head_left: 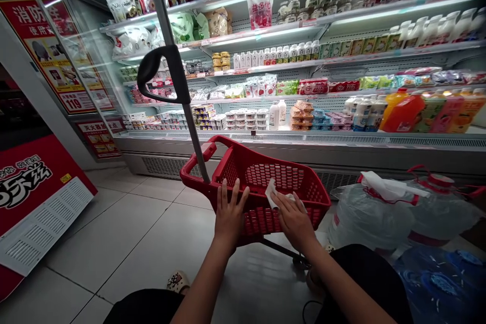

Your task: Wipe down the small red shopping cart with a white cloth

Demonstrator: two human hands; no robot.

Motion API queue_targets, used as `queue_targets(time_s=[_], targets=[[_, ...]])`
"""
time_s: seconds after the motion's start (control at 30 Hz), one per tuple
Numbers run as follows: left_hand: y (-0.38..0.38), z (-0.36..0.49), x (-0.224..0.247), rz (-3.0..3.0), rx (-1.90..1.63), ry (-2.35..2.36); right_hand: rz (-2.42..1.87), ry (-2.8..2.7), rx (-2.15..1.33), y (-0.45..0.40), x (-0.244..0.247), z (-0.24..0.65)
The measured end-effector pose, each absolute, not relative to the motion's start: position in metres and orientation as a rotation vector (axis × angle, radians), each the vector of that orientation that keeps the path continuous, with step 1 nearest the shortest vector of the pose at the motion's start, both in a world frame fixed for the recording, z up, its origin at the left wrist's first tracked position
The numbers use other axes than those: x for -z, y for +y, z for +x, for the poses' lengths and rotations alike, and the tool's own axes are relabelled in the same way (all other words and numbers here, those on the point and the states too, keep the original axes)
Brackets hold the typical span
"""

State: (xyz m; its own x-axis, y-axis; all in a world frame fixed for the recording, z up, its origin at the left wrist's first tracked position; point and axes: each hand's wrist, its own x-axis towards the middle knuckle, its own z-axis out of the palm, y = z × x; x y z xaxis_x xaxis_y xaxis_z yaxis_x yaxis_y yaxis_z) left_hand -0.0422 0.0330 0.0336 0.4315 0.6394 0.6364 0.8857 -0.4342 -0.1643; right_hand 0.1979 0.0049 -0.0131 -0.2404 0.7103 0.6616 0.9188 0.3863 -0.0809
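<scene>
Head view: my left hand, fingers apart, touches the shopping cart. My right hand has fingers together on white tissue.

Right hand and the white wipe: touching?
Touching. The head view shows the right hand lying on the white wipe, whose edges stick out from under it.

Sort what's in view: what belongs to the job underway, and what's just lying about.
Part of the job:
- red basket cart, left grip resting on its side
- white cloth or tissue, under the right grip against the basket

Just about:
- clear water jugs
- blue water jugs
- fridge
- red poster
</scene>
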Motion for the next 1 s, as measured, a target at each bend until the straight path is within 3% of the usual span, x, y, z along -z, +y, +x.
queue_targets(time_s=[0.23, 0.63, 1.0], targets=[[0.034, -0.045, -0.037, -2.247, 0.739, -1.275, -1.601, -1.891, 0.544, -0.015, 0.038, 0.267], [0.036, -0.037, -0.036, -2.248, 0.762, -1.306, -1.360, -1.931, 0.283, 0.024, 0.011, 0.130], [0.042, -0.024, -0.014, -2.245, 0.705, -1.208, -1.334, -2.041, 0.310, 0.020, 0.007, 0.161]])
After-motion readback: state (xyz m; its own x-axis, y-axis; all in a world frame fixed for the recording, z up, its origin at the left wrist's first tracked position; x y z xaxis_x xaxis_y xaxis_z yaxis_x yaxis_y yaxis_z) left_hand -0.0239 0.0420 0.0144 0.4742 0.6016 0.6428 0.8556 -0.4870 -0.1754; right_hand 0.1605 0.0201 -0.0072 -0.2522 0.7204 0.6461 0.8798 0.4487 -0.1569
